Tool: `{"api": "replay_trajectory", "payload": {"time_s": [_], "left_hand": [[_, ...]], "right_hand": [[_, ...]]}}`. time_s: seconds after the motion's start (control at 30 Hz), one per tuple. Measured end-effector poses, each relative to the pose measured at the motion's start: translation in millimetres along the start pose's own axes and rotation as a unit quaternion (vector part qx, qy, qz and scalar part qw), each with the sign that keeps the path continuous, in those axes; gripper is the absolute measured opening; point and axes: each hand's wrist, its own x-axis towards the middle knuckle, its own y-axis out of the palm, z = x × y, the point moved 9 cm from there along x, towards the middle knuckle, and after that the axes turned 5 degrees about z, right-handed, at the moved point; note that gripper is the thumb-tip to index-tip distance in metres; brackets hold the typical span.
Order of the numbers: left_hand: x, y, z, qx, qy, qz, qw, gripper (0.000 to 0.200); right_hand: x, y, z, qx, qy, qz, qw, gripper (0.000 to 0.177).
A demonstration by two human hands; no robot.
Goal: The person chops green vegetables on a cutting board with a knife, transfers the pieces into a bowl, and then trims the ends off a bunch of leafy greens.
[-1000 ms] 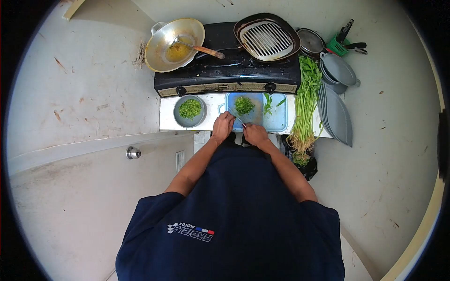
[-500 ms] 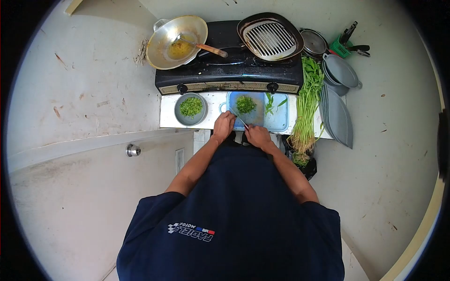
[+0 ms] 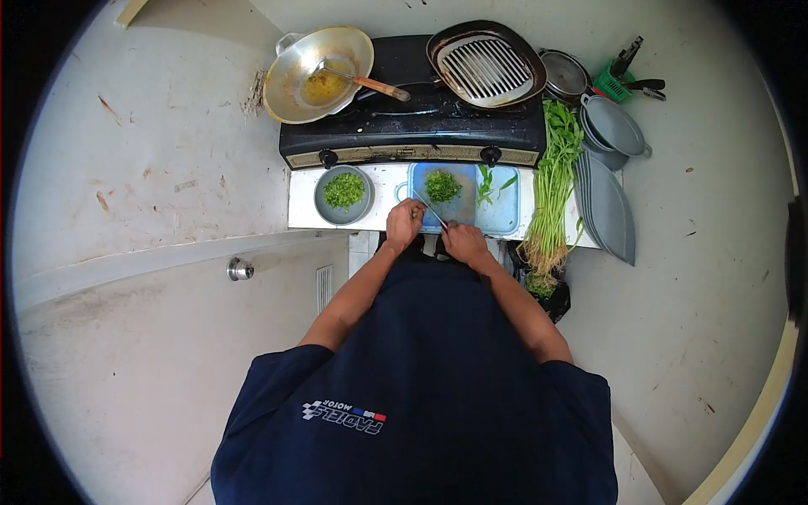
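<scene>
My right hand (image 3: 465, 242) grips a small knife (image 3: 433, 211) at the front edge of the blue cutting board (image 3: 507, 217). Its blade slants up and left over the board. Close beside the blade, my left hand (image 3: 405, 222) has its fingers curled together; what they pinch, if anything, is too small to make out. A heap of chopped greens (image 3: 443, 186) lies on the board beyond the blade. Several loose green leaves (image 3: 485, 185) rest to its right. To the left stands a grey bowl (image 3: 320, 206) holding more chopped greens (image 3: 343, 191).
Behind the board is a black gas stove (image 3: 404, 135) with a wok (image 3: 282, 93), a wooden-handled ladle (image 3: 383, 87) in it, and a grill pan (image 3: 438, 71). At right lie a bunch of rooted greens (image 3: 551, 194), grey plates (image 3: 610, 210) and a green utensil basket (image 3: 611, 87).
Both hands and the knife stay in nearly the same place. The left fingers have shifted very slightly near the blade.
</scene>
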Motion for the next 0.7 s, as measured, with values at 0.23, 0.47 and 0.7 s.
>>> {"api": "replay_trajectory", "payload": {"time_s": [0.23, 0.47, 0.7], "left_hand": [[2.8, -0.4, 3.2, 0.001, -0.003, 0.0, 1.0, 0.01], [2.6, -0.7, 1.5, 0.001, -0.015, 0.0, 1.0, 0.009], [4.5, 1.0, 4.5, 0.013, -0.017, 0.005, 1.0, 0.008]], "right_hand": [[9.3, 5.5, -2.4, 0.011, 0.011, -0.012, 1.0, 0.036], [2.5, 2.7, 4.7, 0.012, -0.01, -0.006, 1.0, 0.04], [13.3, 3.5, 13.6, -0.006, -0.035, -0.048, 0.998, 0.038]]}}
